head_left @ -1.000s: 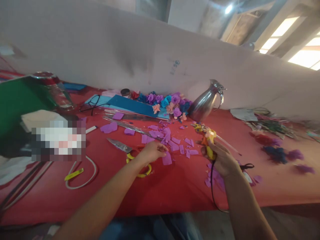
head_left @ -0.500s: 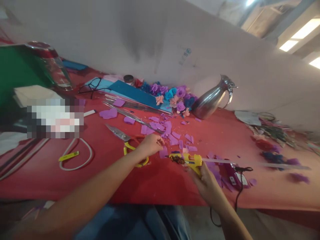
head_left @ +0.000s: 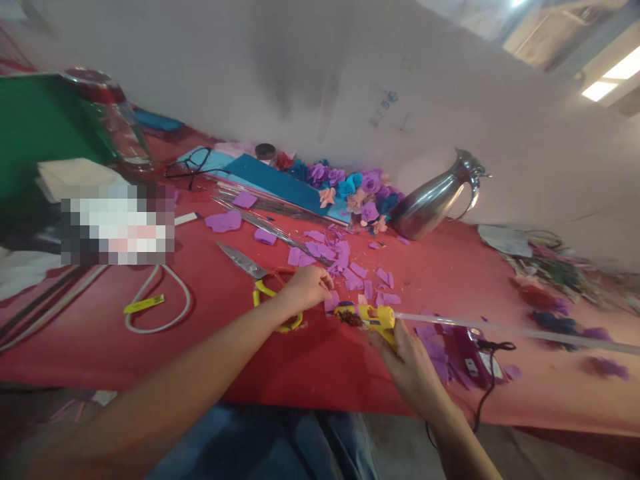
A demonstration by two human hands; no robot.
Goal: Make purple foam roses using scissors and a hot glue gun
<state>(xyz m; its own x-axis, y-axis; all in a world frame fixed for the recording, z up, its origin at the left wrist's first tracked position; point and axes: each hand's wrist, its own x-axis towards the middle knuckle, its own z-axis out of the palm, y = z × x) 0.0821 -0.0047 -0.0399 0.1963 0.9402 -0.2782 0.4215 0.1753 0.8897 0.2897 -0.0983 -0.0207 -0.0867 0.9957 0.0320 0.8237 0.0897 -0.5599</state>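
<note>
Head view: near edge of red table crosses low, red surface showing between the forearms. Right hand has its fingers wrapped round the handle of a yellow glue gun, nozzle just beside the left hand; glue stick cut off at right border. Left fingers curl near purple paper pieces; cannot tell whether they grip one. Scissors partly hidden under left wrist. Farther: paper flowers, steel jug. Blue wall marking unreadable.
</note>
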